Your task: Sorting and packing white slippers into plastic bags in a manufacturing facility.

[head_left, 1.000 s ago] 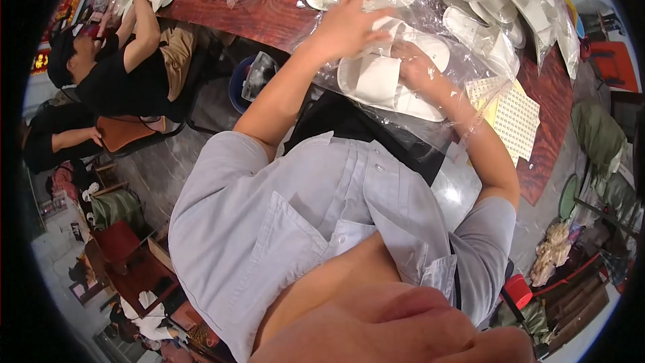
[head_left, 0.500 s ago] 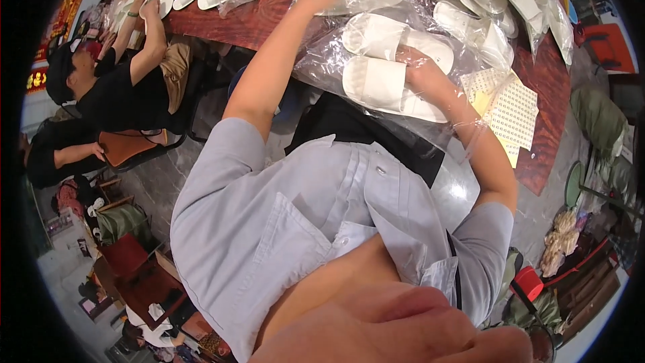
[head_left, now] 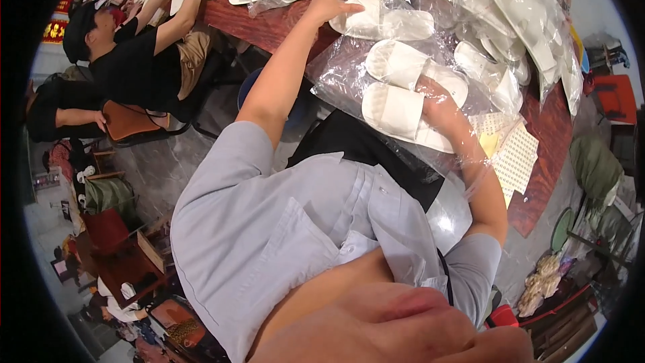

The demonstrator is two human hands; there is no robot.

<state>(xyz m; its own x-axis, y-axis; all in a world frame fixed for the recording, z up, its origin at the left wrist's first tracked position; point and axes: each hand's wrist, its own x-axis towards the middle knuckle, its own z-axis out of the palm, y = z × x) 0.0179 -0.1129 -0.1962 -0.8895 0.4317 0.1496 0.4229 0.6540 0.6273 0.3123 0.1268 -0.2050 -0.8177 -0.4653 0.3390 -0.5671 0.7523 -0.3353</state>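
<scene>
My right hand (head_left: 440, 106) is inside a clear plastic bag (head_left: 336, 70) and closed on a pair of white slippers (head_left: 393, 109). Its fingertips are hidden by the slippers' straps. The pair lies side by side, soles down, near the table's front edge. Further off, my left hand (head_left: 332, 7) is open, thumb and forefinger apart, at the toe end of another white slipper (head_left: 406, 25) in clear wrapping. Whether it touches that slipper I cannot tell.
Bagged white slippers (head_left: 524, 10) are heaped at the back right of the red-brown table (head_left: 547, 154). Yellowish sticker sheets (head_left: 517, 161) lie by my right forearm. A co-worker in black (head_left: 138, 70) handles slippers at the left. An orange-red chair (head_left: 615, 97) stands at the far right.
My left hand has come down toward the nearer bagged slipper, its fingers now spread. The right hand keeps its hold on the pair. The whole view has shifted, with the table lower and further right.
</scene>
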